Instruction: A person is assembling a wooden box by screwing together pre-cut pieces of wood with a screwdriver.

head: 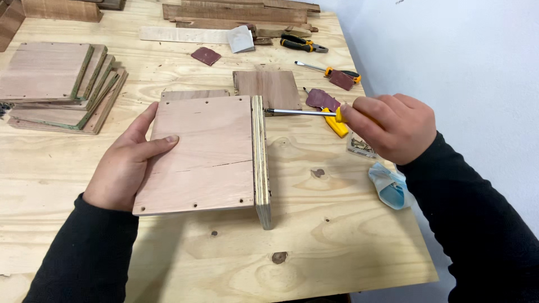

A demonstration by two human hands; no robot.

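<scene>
My left hand [128, 161] grips the left edge of a small plywood box assembly [205, 154], thumb resting on its reddish top panel. A plywood side panel [260, 163] stands on edge along the assembly's right side. My right hand [390, 126] is closed around the yellow handle of a screwdriver [303, 113]. The steel shaft lies level and its tip touches the upper end of the side panel. Both sleeves are black.
A stack of plywood panels [56, 84] lies at the left. Behind are a loose panel [266, 88], sandpaper scraps [206, 55], a second screwdriver [328, 70], pliers [300, 44] and wood strips [236, 14]. A blue bag [388, 188] and a small clear box of screws [360, 146] sit near the table's right edge.
</scene>
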